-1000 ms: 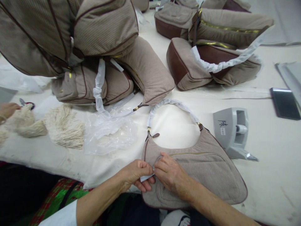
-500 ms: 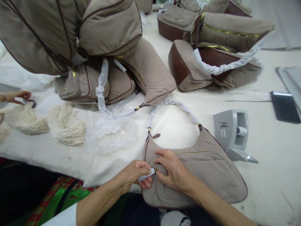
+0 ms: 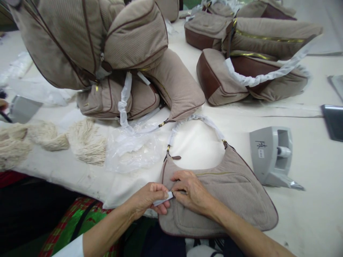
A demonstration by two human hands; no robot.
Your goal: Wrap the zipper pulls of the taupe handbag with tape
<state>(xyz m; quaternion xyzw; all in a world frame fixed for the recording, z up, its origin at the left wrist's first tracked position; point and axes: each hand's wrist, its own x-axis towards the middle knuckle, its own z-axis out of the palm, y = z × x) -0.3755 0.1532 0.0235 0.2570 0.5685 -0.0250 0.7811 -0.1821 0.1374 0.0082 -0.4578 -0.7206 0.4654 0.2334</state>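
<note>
A taupe corduroy shoulder bag [image 3: 227,200] with dark piping lies flat in front of me, its strap wrapped in white tissue. My left hand [image 3: 154,198] pinches a white-wrapped zipper pull [image 3: 163,199] at the bag's left side. Resting on the front pocket, my right hand [image 3: 191,192] has its thumb and fingers drawn together on the fabric by the inner end of that pull. The exact spot between those fingertips is hidden. Near the strap's left end hangs a small brown leather tab [image 3: 176,157].
A grey tape dispenser [image 3: 270,155] stands right of the bag. Stacked bags [image 3: 134,46] rise at the back left, more bags [image 3: 257,64] at the back right. Clear plastic [image 3: 134,153] and cream string bundles [image 3: 87,142] lie left. A phone [image 3: 332,123] sits at the right edge.
The view has shifted slightly left. My right thumb and fingers have come closer together at the pull's end, and the metal there is now covered. The other person's hand at left has mostly left view.
</note>
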